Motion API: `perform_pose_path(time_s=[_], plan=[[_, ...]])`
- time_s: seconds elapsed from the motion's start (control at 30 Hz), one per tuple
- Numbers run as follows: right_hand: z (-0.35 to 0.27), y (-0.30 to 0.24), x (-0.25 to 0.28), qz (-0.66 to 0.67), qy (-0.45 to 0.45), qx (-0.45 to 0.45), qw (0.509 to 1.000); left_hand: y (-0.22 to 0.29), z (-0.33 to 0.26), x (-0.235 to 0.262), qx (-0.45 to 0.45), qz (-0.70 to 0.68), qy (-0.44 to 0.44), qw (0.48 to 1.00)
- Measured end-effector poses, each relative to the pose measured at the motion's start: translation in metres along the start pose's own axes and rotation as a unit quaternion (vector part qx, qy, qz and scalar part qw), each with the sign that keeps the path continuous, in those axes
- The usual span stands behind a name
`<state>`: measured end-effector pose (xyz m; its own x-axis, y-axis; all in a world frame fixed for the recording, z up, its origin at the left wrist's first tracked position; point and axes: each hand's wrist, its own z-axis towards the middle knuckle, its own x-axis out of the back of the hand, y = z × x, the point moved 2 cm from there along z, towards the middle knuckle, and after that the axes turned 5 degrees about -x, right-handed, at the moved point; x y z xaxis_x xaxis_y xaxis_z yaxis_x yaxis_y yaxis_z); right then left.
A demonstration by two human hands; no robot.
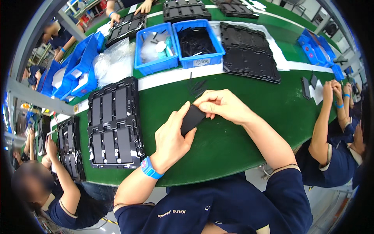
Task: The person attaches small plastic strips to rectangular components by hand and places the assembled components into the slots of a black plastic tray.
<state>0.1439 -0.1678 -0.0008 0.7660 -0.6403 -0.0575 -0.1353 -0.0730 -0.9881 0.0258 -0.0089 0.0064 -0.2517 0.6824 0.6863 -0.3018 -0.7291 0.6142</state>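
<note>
The person wears a dark navy short-sleeved work shirt [218, 206] with thin light piping along each sleeve hem and small pale embroidered lettering on the chest near the left sleeve. A bright blue plastic wristband [150, 168] circles the left wrist, its flat face slightly lighter. Both forearms are bare below the sleeves.
</note>
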Motion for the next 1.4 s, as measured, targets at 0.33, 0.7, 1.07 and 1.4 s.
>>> perform_pose_path(time_s=[0.33,0.7,1.07,1.4], plan=[[-0.060,-0.018,0.138,-0.591,0.368,-0.034,0.717,0.002,-0.003,-0.002,-0.015,-0.003,-0.014,1.000],[-0.064,-0.037,0.153,-0.526,0.421,0.118,0.730,0.005,-0.004,-0.002,-0.023,-0.008,-0.022,0.999],[-0.008,-0.030,-0.047,-0.549,0.129,0.425,0.708,0.042,-0.025,0.006,-0.381,-0.116,0.039,0.916],[0.042,-0.008,-0.192,-0.524,-0.089,0.480,0.698,0.052,-0.046,0.010,-0.511,-0.105,0.099,0.847]])
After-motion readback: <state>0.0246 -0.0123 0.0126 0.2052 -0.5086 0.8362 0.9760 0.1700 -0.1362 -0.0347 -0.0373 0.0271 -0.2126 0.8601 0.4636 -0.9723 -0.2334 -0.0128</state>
